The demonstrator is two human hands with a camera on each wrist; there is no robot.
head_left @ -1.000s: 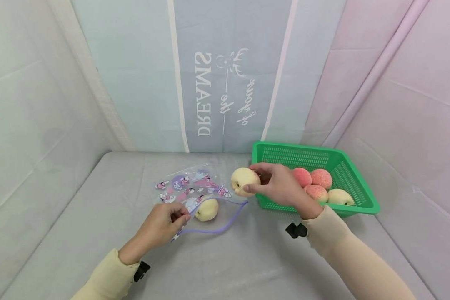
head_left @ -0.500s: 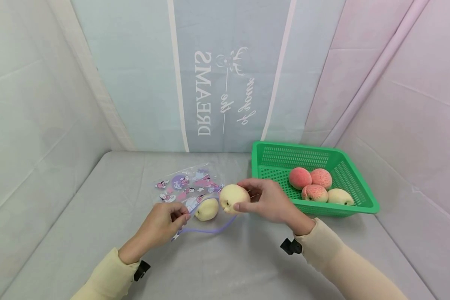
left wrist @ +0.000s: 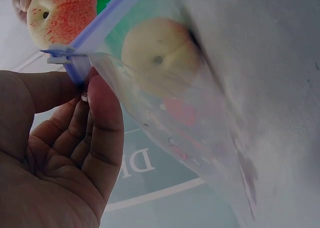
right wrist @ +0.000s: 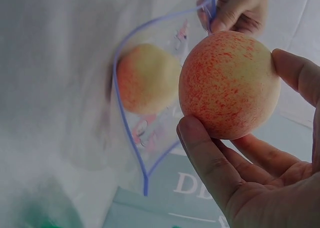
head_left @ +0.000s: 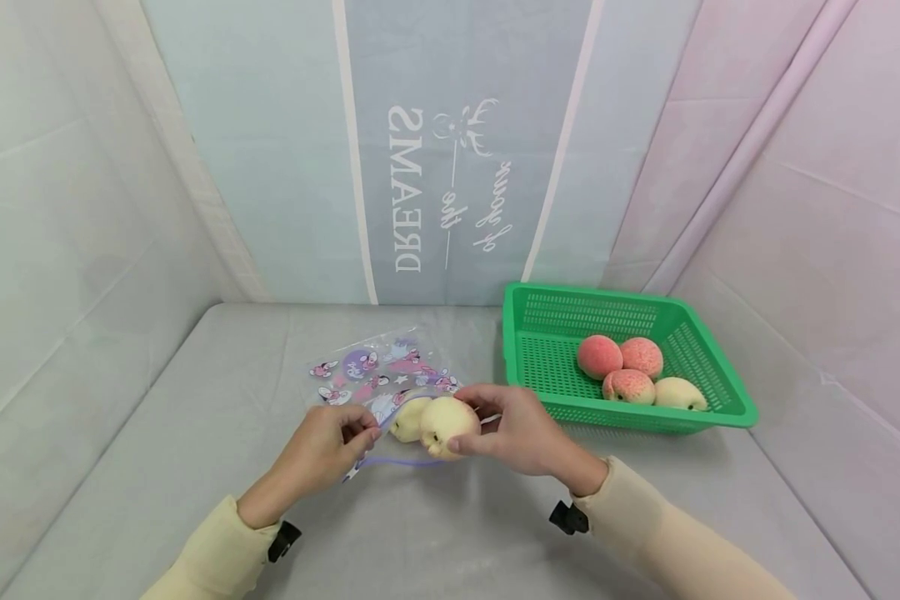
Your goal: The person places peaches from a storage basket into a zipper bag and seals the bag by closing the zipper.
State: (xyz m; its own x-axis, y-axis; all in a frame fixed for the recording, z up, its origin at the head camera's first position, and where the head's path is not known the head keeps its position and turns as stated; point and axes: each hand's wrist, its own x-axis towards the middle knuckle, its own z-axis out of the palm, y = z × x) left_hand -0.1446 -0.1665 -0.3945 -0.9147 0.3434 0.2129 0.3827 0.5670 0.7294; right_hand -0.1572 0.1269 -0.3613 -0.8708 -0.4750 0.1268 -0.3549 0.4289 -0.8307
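My left hand (head_left: 328,450) pinches the purple zip edge of a clear printed zip bag (left wrist: 195,138) between thumb and fingers. The bag lies on the grey table with its mouth gaping toward me. One pale yellow peach (right wrist: 149,78) with a red blush sits inside, just past the opening. In my right hand (head_left: 521,433) is a second peach (right wrist: 230,85), yellow with red speckles, gripped by thumb and fingertips. It is at the bag's mouth and overlaps the first peach in the head view. The purple rim (right wrist: 121,107) curves beside it in the right wrist view.
A green plastic basket (head_left: 592,302) stands at the right of the table. Inside it are several fruits: red-pink peaches (head_left: 600,357) and a pale yellow one (head_left: 680,394). Fabric walls enclose the table, and the back one bears printed lettering (head_left: 407,192).
My right hand has carried its peach left and toward me, from beside the basket to the bag's mouth. The left hand and the bag have stayed in place.
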